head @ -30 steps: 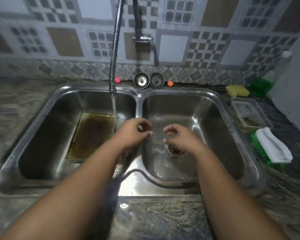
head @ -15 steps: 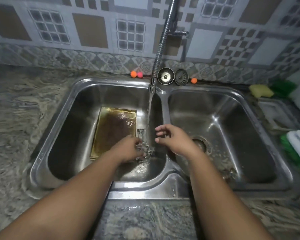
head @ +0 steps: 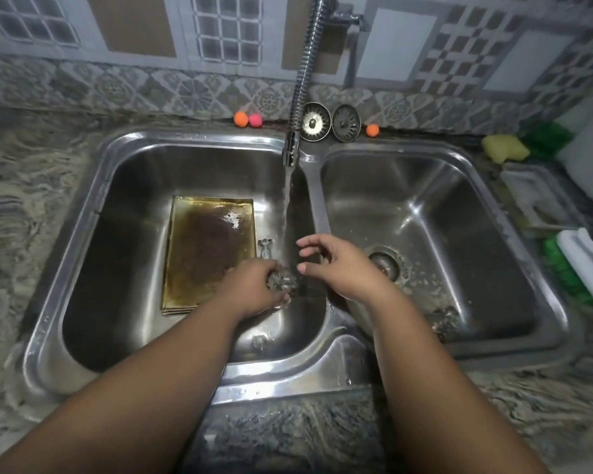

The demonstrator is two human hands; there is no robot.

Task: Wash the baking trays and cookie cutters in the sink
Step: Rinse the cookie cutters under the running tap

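Note:
A stained, golden baking tray (head: 208, 251) lies flat in the left basin of the steel double sink (head: 199, 142). My left hand (head: 254, 289) grips a small fluted metal cookie cutter (head: 281, 280) under the water running from the faucet (head: 291, 148). A second metal cookie cutter (head: 265, 248) lies on the basin floor beside the tray. Over the divider between the basins hovers my right hand (head: 336, 265), its fingers loosely spread and holding nothing.
Two sink strainers (head: 331, 121) and small orange and pink balls (head: 248, 119) sit on the back ledge. A yellow sponge (head: 505, 148), green scrubber (head: 546, 133), plastic tray (head: 541, 196) and white-handled green brush (head: 586, 265) lie on the right counter. The right basin's drain (head: 384, 263) is uncovered.
The view shifted left over the left basin. My left hand moved under the running water with the cookie cutter, and my right hand followed to the divider.

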